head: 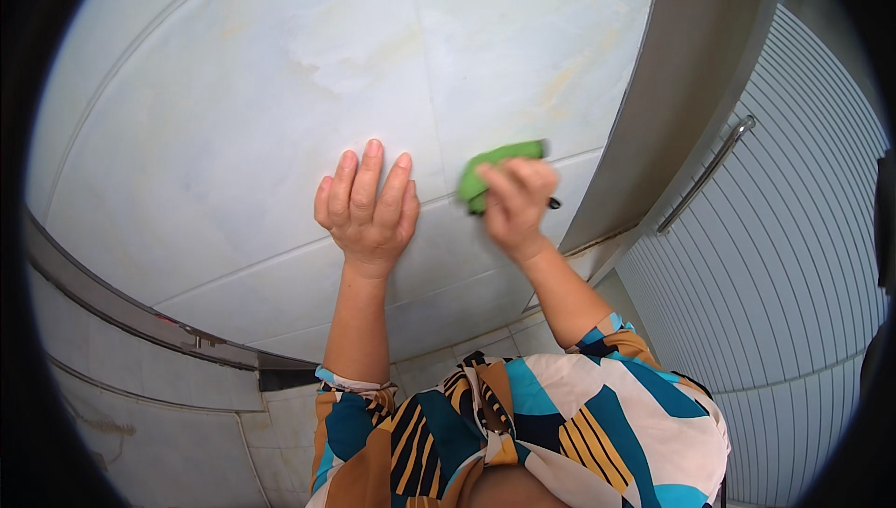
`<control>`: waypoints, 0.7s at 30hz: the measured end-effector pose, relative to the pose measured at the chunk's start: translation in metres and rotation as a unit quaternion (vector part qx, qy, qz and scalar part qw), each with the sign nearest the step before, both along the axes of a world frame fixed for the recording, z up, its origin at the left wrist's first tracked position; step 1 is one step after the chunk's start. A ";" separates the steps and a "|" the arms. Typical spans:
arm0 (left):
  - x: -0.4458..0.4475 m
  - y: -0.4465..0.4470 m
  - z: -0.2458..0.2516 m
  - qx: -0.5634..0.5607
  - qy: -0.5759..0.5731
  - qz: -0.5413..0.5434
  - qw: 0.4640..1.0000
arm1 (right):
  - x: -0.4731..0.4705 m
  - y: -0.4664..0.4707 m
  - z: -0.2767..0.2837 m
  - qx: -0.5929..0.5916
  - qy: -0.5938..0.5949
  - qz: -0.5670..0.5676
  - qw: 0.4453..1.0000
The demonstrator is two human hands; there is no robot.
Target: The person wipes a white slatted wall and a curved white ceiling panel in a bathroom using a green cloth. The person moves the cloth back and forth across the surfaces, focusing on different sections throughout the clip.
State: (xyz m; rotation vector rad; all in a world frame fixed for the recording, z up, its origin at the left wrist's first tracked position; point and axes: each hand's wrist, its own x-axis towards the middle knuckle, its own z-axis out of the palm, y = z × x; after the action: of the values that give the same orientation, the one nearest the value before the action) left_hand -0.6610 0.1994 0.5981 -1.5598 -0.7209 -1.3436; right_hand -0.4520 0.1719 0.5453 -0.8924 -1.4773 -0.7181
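Observation:
My left hand point(369, 210) is laid against a pale marbled tile wall point(301, 109). Its fingers point up, a little apart, and it holds nothing. To its right, my right hand point(519, 203) grips a folded green cloth point(498, 155) with dark edging, near a horizontal tile joint. Both the hand and the cloth are slightly blurred. My fingers hide part of the cloth, so I cannot tell how firmly it presses on the tile.
At the right, a brown door frame point(672, 67) borders the wall. Beside it stands a pale ribbed door point(784, 214) with a metal bar handle point(707, 175). A dark metal strip point(133, 298) with a small fitting point(199, 341) runs along the lower left. Floor tiles point(490, 341) show below.

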 end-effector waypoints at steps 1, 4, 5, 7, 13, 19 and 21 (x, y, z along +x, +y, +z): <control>0.001 -0.001 0.000 -0.005 -0.002 0.001 1.000 | -0.008 -0.001 -0.005 0.006 -0.060 0.025 0.998; 0.001 -0.001 0.000 -0.012 0.001 -0.002 1.000 | 0.004 -0.006 -0.021 -0.015 -0.075 0.035 0.996; 0.001 0.000 0.000 -0.010 0.002 -0.005 1.000 | 0.015 -0.007 -0.024 -0.019 -0.054 0.032 0.998; 0.002 0.000 0.000 -0.004 0.002 -0.002 1.000 | 0.046 -0.005 -0.021 0.034 0.030 -0.065 0.997; 0.002 0.001 -0.001 -0.001 -0.002 0.003 1.000 | 0.103 0.015 0.008 0.040 0.203 -0.104 0.973; 0.002 0.005 -0.001 0.012 -0.003 -0.002 1.000 | 0.062 -0.009 -0.057 -0.013 0.071 -0.037 0.997; 0.003 0.005 -0.001 0.013 -0.002 -0.009 1.000 | 0.065 -0.013 -0.068 -0.050 0.064 -0.036 0.996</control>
State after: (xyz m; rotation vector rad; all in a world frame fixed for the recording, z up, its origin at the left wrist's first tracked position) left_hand -0.6585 0.2044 0.5972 -1.5466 -0.6895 -1.3639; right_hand -0.3874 0.1592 0.4774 -1.0530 -1.3825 -0.6319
